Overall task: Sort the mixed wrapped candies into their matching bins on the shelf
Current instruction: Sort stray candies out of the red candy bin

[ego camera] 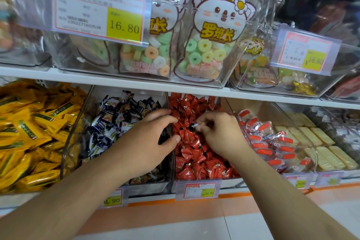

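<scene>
In the middle bin of the lower shelf, over the heap of red wrapped candies [196, 154], my right hand [218, 132] pinches a small dark-and-white wrapped candy [195, 125] between thumb and fingertips, the other fingers curled in above it. The piece sits just above the red pile, near the bin's left wall. My left hand [148, 138] reaches across the clear divider [172, 161] between this bin and the one to its left; its fingers are spread and relaxed, the fingertips touching the red candies at the back, the thumb lying at the divider's edge. It holds nothing that I can see.

Left of the red bin is the bin of dark blue and white wrapped candies [120, 115], the same colours as the piece I am pinching. Further left lies a heap of yellow packets [33, 132]. To the right of the red bin stands a bin of clear packets with orange-red bars [270, 142], then one of pale yellow bars [319, 142].

Price tags [200, 191] hang on the front edge of the lower shelf. On the upper shelf [116, 82], clear bins hold pouches of ring candies [212, 41] printed with a cartoon animal, and a large price tag reading 16.80 [101, 11].
</scene>
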Action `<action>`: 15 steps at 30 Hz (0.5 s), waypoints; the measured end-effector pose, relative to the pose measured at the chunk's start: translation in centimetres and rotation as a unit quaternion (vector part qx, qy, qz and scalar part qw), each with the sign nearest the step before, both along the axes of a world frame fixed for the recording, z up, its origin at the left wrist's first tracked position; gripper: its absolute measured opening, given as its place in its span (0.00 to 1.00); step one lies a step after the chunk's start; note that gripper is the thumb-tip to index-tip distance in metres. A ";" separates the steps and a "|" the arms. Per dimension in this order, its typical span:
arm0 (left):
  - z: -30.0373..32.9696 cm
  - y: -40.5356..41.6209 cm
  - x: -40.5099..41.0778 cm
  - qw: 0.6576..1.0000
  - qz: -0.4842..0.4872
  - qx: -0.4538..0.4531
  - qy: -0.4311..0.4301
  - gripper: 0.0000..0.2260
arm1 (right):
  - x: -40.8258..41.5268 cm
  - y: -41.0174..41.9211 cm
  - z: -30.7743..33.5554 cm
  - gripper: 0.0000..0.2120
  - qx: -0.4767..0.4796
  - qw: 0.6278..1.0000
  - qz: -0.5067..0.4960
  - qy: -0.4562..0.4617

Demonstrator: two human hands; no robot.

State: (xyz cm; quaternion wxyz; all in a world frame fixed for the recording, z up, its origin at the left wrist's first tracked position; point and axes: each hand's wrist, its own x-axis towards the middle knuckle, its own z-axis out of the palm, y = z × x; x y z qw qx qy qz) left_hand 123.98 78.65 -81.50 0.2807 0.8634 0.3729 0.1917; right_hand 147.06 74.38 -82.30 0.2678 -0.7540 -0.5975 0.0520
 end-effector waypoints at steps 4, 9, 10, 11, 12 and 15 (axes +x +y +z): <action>0.3 -0.1 -0.3 0.999 0.018 -0.012 -0.025 0.21 | -0.5 -0.8 2.2 0.02 0.031 0.994 -0.016 0.105; 1.6 -0.7 -0.5 0.990 0.056 -0.037 -0.124 0.21 | -4.1 -2.3 5.0 0.03 0.061 0.937 0.054 0.340; 1.8 -0.8 -0.4 0.982 0.057 -0.067 -0.169 0.20 | -4.8 -2.4 5.2 0.05 0.053 0.924 0.073 0.373; 2.0 -0.9 -0.4 0.973 0.058 -0.092 -0.202 0.17 | -5.3 -2.6 5.3 0.06 0.047 0.915 0.089 0.390; 2.1 -0.9 -0.5 0.970 0.062 -0.099 -0.212 0.15 | -5.4 -2.6 5.4 0.06 0.045 0.914 0.096 0.392; 2.0 -0.5 -1.5 0.982 0.110 -0.020 -0.149 0.13 | -4.3 -2.8 5.3 0.05 0.057 0.930 0.047 0.361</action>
